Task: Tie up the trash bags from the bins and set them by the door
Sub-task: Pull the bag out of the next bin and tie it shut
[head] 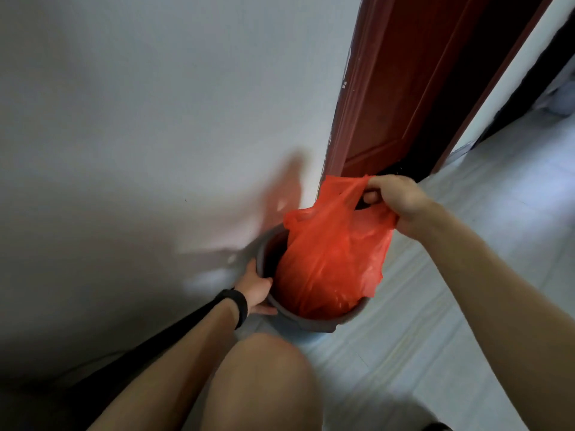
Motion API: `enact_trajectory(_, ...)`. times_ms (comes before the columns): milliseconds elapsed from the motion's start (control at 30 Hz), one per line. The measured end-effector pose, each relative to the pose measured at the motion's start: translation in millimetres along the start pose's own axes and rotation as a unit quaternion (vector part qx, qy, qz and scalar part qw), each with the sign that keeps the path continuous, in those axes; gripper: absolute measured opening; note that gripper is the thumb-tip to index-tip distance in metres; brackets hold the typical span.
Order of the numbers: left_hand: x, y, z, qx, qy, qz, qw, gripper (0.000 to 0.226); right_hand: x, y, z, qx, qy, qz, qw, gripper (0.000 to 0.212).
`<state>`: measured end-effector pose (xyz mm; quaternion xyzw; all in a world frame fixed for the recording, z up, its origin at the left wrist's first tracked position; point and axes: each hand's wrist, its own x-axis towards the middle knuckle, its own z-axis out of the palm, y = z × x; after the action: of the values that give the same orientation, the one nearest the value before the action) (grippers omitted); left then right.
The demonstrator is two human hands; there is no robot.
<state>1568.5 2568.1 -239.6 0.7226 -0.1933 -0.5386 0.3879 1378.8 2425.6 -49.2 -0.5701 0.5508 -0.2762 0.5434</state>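
Head view is filled mostly by a pale wall [140, 119] and a light tiled floor [435, 306], with a dark red door [392, 88] set at the wall's right edge. A grey bin [314, 323] is stood on the floor against the wall, just beside the door frame. A red trash bag [329, 259] is held partly raised, its lower bulk sitting inside the bin and its mouth not yet tied. The bag's upper handle is gripped by the right hand [401, 203], fingers curled through the loop, presumably so the bag can be drawn up and out. The bin's near rim is clasped by the left hand [255, 290], thumb inside, probably to keep the bin down as the bag is drawn out. A black wristband [238, 304] is worn on the left wrist.
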Motion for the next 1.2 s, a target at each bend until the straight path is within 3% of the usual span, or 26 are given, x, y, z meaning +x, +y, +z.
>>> enact_trajectory(167,-2,2,1,-0.049,0.007,-0.020,0.999,0.053,-2,-21,-4,0.228,0.007,-0.031,0.973,0.033)
enact_trajectory(300,-7,7,6,-0.054,0.024,-0.019,0.998,0.047,0,-15,1,0.426,-0.016,-0.001,0.905,0.022)
enact_trajectory(467,-13,4,9,-0.036,0.024,-0.015,0.999,0.028,-2,-15,1,0.391,-0.005,0.000,0.920,0.018)
enact_trajectory(567,-12,-5,5,-0.089,0.025,-0.016,0.996,0.023,-1,-24,-10,0.465,0.014,0.011,0.885,0.022)
enact_trajectory(700,-6,-12,-10,-0.080,0.064,-0.019,0.995,0.023,0,-53,-40,0.507,0.123,-0.050,0.851,0.045)
enact_trajectory(800,-6,-12,-13,-0.085,0.057,-0.013,0.995,0.023,-6,-72,-49,0.441,0.180,-0.097,0.874,0.033)
enact_trajectory(967,-21,10,6,-0.045,0.038,-0.011,0.998,0.018,-26,-89,-28,0.367,0.132,-0.137,0.910,0.024)
enact_trajectory(1100,-24,36,2,0.072,0.032,-0.018,0.997,0.029,-39,-103,-22,0.331,0.088,-0.169,0.924,0.015)
enact_trajectory(1200,-36,66,0,0.165,0.042,0.046,0.984,0.022,-47,-112,-25,0.306,0.090,-0.179,0.931,0.012)
